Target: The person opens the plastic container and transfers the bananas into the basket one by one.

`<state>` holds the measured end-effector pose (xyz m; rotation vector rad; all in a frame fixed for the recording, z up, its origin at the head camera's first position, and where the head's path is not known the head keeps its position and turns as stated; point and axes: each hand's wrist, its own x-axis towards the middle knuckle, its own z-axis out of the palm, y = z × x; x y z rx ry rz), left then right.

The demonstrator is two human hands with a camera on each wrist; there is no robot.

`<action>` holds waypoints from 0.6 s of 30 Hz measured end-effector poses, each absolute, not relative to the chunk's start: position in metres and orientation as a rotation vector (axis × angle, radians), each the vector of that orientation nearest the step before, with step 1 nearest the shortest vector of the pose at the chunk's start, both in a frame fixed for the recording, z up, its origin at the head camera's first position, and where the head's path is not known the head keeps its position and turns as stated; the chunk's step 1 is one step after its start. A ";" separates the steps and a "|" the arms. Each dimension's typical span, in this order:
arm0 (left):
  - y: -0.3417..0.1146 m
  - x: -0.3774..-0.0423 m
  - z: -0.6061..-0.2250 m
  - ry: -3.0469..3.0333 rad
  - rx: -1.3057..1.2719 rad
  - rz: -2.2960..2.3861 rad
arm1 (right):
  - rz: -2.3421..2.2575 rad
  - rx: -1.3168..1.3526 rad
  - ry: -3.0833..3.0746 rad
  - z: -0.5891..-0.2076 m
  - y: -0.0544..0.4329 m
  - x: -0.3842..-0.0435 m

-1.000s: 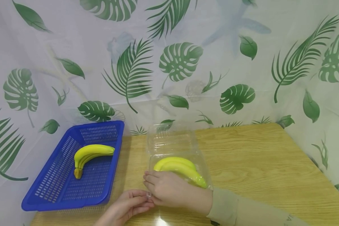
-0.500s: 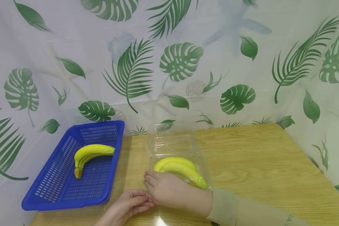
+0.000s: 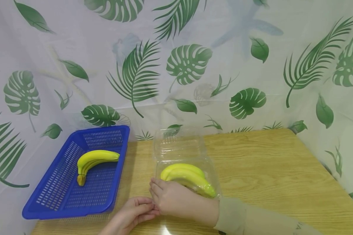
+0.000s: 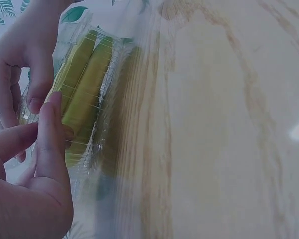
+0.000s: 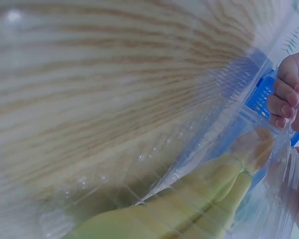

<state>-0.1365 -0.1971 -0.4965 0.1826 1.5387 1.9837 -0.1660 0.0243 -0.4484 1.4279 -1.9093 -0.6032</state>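
A clear plastic clamshell container (image 3: 213, 169) stands on the table with its lid (image 3: 179, 143) raised at the back. Yellow bananas (image 3: 191, 178) lie inside it; their left end is hidden in the head view. At the near left corner, my left hand (image 3: 135, 212) pinches the container's edge between thumb and fingers. My right hand (image 3: 179, 199) reaches across the front and grips the same corner, its fingertips close to the left ones. In the left wrist view the right thumb (image 4: 37, 94) lies just above the left fingertips. The exact plastic part held is hard to make out.
A blue perforated basket (image 3: 113, 182) stands to the left, with another bunch of bananas (image 3: 98, 158) in it. The wooden tabletop (image 3: 267, 176) extends to the right. A leaf-printed sheet (image 3: 211, 107) hangs behind and at both sides.
Both hands stay at the container's near left corner with only a very slight shift. The container, bananas and basket have not visibly moved.
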 end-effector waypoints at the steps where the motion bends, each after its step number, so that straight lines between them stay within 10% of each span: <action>1: -0.197 -0.137 -0.496 1.547 0.177 1.979 | -0.598 1.427 -1.910 -0.449 0.024 -0.166; 18: -0.196 -0.138 -0.495 1.612 0.106 1.954 | -0.579 1.421 -1.862 -0.453 0.022 -0.163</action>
